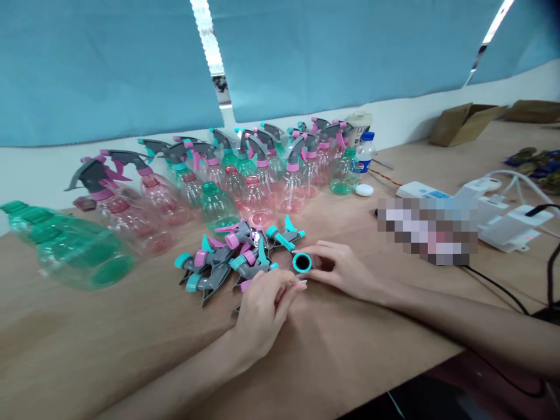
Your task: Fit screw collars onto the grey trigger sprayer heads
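My right hand (345, 269) grips a spray trigger head (301, 254) with a teal collar. The collar's round opening faces me, dark inside. Just below and left of it, my left hand (262, 306) is closed in a pinch, with a small whitish piece (301, 283) at its fingertips, too small to name. Close by my left hand lies a pile of loose grey trigger heads (219, 274) with teal or pink collars. Behind the pile stand open pink bottles (259, 201) and an open green bottle (217, 210).
Several pink and green bottles fitted with trigger heads (293, 181) stand in rows along the wall. Open green bottles (83, 251) are at the left. A Pepsi bottle (364, 154), a white cup (359, 125), power strips (494, 204), cables and cardboard boxes (464, 125) are to the right.
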The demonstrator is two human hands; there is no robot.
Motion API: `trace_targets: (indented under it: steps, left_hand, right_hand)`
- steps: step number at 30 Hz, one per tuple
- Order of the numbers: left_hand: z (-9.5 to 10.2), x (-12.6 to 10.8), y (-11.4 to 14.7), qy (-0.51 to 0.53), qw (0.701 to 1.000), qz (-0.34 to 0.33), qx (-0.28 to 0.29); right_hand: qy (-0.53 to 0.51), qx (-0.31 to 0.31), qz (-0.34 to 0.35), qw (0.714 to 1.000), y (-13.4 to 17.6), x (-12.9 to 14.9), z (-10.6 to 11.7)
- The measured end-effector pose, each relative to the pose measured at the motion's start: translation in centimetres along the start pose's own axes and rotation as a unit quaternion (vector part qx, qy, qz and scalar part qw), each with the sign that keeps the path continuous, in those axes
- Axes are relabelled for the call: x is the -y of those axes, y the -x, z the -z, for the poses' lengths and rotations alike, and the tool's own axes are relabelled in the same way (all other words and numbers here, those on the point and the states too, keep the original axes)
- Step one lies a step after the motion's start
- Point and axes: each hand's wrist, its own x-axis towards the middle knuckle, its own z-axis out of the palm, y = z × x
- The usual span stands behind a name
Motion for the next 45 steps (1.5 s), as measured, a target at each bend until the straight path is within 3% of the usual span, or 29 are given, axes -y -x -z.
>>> trace_targets:
  steps: [6,16,24,33,39,45]
  left_hand:
    - [0.2,0.0,0.1,0.055,0.998,0.022,-0.014]
    - [0.4,-0.3,-0.3,0.110,0.991,0.072,-0.002]
    - [-0.1,0.0,-0.4,0.137,0.976,0.163,-0.037]
    - [0.3,-0.4,-1.1,0.159,0.977,0.139,-0.016]
    - [-0.1,0.0,-1.1,0.044,0.999,0.013,0.014]
    - [0.0,0.6,-1.1,0.034,0.999,-0.010,-0.025]
  right_hand:
    - [-0.077,0.014,-0.051,0.996,-0.1,0.2,0.1]
    - [-0.115,0.032,-0.038,0.992,-0.1,0.8,0.3]
    - [-0.086,0.044,-0.011,0.995,0.0,0.7,0.3]
    - [0.022,0.025,0.042,0.999,0.3,0.4,-0.4]
    - [0.034,0.018,0.061,0.997,0.3,0.1,-0.7]
    - [0.021,0.029,0.049,0.998,0.2,0.5,-0.4]
